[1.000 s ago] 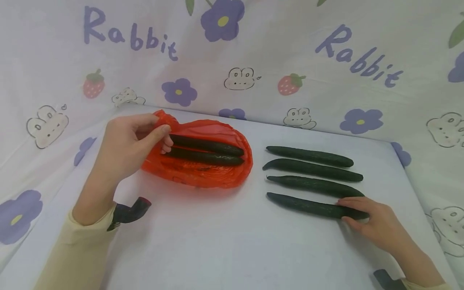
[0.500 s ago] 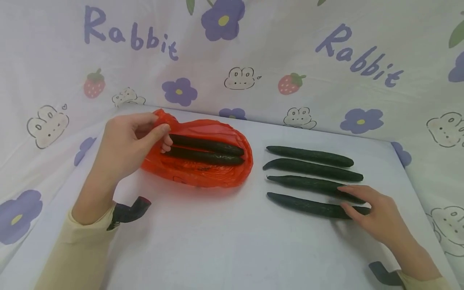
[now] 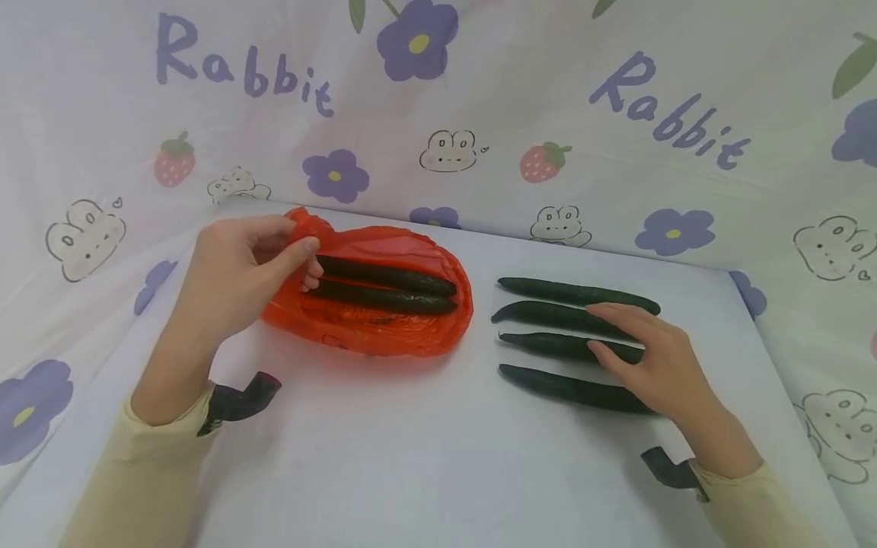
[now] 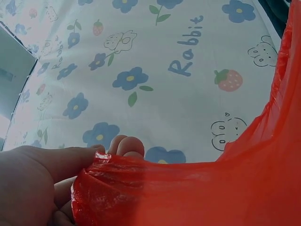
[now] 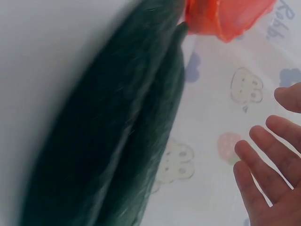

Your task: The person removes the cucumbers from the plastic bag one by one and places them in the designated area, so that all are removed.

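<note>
My left hand pinches the gathered rim of a red plastic bag; in the left wrist view the bag's film stretches taut from the thumb and fingers. Two dark green cucumbers lie side by side in the bag, the front cucumber and the back cucumber, their left ends behind the fingers. On the right, several cucumbers lie in a row, the nearest cucumber at the front. Over their right ends hovers my right hand, holding nothing. Its fingers are spread in the right wrist view.
All of this lies on a white table. Behind it hangs a white cloth printed with flowers, rabbits and strawberries. A dark strap piece juts from the left cuff, another strap piece from the right.
My right hand has come away from the nearest cucumber's right end and moved up and left over the row. The left hand keeps its hold on the bag.
</note>
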A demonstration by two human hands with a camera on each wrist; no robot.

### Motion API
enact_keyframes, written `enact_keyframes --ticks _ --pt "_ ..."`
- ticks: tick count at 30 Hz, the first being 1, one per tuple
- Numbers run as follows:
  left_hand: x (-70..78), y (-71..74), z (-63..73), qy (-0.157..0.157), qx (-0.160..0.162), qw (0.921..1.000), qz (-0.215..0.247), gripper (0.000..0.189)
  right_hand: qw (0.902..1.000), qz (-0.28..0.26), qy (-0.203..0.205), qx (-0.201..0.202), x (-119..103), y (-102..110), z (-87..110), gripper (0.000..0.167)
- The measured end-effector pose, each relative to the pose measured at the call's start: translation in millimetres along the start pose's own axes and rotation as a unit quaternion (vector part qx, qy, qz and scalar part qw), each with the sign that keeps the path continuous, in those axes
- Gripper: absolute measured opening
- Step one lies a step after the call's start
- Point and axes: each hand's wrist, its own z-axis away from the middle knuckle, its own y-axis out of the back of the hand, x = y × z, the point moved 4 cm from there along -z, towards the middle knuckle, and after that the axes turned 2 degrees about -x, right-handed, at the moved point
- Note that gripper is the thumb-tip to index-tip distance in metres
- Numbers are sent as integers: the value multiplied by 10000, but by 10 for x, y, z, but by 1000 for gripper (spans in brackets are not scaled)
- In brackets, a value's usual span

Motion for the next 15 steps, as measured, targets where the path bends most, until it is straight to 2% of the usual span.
enact_keyframes --ticks 6,15 --pt "1 6 3 74 -12 10000 -15 17 9998 -93 122 -121 -69 -133 -266 54" --pt "18 5 11 87 -18 10000 15 19 9994 -224 125 -243 -173 -268 -511 50"
